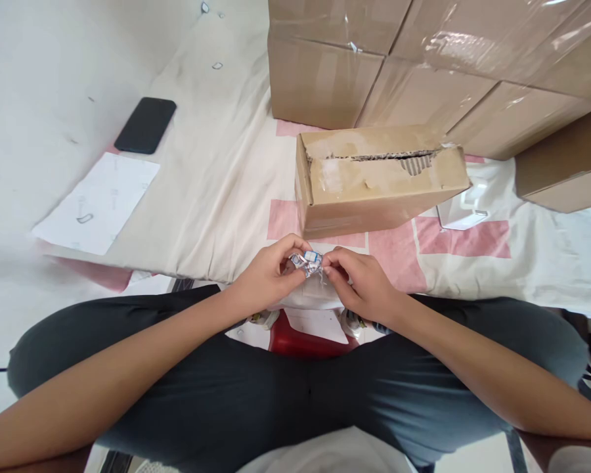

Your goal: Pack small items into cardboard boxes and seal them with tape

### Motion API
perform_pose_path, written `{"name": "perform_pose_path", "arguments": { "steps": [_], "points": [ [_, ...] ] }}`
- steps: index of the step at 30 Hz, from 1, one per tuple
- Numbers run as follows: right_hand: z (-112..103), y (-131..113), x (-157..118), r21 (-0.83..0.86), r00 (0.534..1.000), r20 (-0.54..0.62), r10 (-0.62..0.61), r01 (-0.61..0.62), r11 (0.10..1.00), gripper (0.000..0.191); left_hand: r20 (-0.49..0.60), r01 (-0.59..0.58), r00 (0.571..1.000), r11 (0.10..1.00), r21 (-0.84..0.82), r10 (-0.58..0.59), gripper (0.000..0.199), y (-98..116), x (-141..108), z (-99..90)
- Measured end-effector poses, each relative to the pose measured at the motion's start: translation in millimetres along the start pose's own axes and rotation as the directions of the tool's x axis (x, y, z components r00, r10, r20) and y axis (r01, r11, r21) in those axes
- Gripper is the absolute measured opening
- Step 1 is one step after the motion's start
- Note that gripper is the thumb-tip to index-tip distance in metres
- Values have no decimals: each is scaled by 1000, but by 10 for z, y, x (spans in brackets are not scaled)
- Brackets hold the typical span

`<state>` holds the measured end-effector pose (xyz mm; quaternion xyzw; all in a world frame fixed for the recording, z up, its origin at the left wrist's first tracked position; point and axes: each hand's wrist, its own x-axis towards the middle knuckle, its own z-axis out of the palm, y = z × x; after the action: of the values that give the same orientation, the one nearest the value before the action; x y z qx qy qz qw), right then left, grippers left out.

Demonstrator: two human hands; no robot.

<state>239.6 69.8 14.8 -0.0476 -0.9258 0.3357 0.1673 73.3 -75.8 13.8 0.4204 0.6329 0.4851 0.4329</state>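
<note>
Between my two hands is a small crumpled bundle [312, 258], whitish and silvery with a blue-and-white piece on top and thin strands hanging from it. What kind of thing it is, I cannot make out. My left hand [280, 269] pinches its left side between thumb and fingers. On the other side, the closed fingertips of my right hand [357, 276] grip its edge. Just beyond my hands stands a cardboard box [374, 207], its taped top seam torn and showing corrugated board.
Stacked taped cartons [325, 82] fill the back right, with another box [566, 177] at the right. A white plastic piece [460, 213] lies behind the near box. Toward the left are a black phone [146, 125] and a paper sheet [103, 203] on the cloth [221, 197].
</note>
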Motion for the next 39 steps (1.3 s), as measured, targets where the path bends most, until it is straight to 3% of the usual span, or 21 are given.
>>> {"name": "perform_pose_path", "arguments": {
  "steps": [3,7,12,27,34,39],
  "points": [
    [-15,-35,9,62,994,57,96,-100,993,7,25,6,1000,1000,-11,-6,20,17,-17,16],
    [-9,-49,8,85,987,67,143,-149,985,4,31,-4,1000,996,88,1,38,22,-50,61],
    [-9,-53,8,76,984,77,162,-168,983,6,14,-21,1000,995,97,20,29,-1,-59,84],
    [-8,-55,10,26,989,48,142,-144,989,5,12,-30,999,999,41,29,28,-19,-62,72],
    [-10,-20,13,-61,997,75,31,-27,998,10,45,14,999,1000,4,-15,27,14,-44,57],
    [-17,-9,17,-72,1000,29,-6,8,997,11,41,26,999,992,-120,-21,24,41,5,40]
  ]
}}
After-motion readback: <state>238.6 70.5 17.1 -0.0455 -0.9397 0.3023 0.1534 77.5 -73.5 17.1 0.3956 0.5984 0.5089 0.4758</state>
